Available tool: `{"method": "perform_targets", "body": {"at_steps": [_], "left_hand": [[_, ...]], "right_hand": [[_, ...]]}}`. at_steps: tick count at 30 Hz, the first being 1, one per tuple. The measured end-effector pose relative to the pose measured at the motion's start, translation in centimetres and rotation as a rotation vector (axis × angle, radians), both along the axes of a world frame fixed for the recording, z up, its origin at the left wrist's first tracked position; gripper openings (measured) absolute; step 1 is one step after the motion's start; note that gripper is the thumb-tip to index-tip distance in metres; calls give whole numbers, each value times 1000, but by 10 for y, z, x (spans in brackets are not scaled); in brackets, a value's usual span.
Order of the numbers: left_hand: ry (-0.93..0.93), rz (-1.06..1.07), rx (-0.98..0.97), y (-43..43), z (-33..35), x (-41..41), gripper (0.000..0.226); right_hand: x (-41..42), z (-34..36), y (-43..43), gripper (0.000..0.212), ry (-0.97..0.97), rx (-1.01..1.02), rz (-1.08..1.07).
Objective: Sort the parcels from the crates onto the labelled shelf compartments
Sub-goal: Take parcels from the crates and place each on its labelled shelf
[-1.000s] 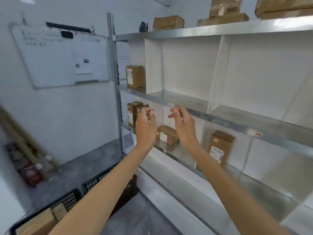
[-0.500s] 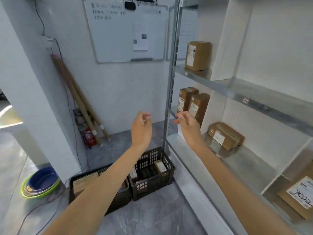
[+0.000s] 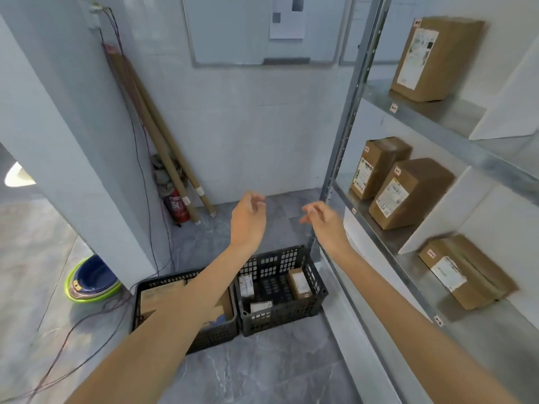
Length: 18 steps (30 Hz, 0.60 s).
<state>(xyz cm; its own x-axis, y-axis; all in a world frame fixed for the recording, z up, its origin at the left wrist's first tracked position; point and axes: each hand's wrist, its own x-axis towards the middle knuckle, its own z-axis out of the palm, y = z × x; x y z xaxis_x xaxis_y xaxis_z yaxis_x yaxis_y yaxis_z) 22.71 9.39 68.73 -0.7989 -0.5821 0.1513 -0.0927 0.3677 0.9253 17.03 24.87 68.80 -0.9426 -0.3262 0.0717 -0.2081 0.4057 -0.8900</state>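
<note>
Two black plastic crates stand on the floor below my arms. The right crate holds a few small parcels, one brown box leaning at its right side. The left crate holds larger flat cardboard parcels, partly hidden by my left forearm. My left hand and my right hand hover side by side above the crates, both empty with fingers loosely curled and apart. The metal shelf on the right carries brown parcels: one on the upper level, two on the middle level, one lying flat lower down.
The shelf's upright post stands just right of my right hand. Cardboard tubes and a red fire extinguisher lean in the corner. Stacked basins and loose cables lie on the floor at left. A whiteboard hangs on the wall.
My view has swung left and down from the shelf to the crates on the floor. Both hands stay raised and empty, now over the crates instead of in front of the shelf.
</note>
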Motion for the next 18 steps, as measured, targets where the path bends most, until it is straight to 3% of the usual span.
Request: {"method": "perform_targets", "body": {"at_steps": [6, 18], "left_hand": [[-94, -26, 40, -44, -41, -70, 14], [-290, -161, 166, -76, -108, -233, 19]], "right_hand": [[-69, -39, -48, 17, -93, 32, 30], [-215, -108, -88, 24, -312, 168, -120]]}}
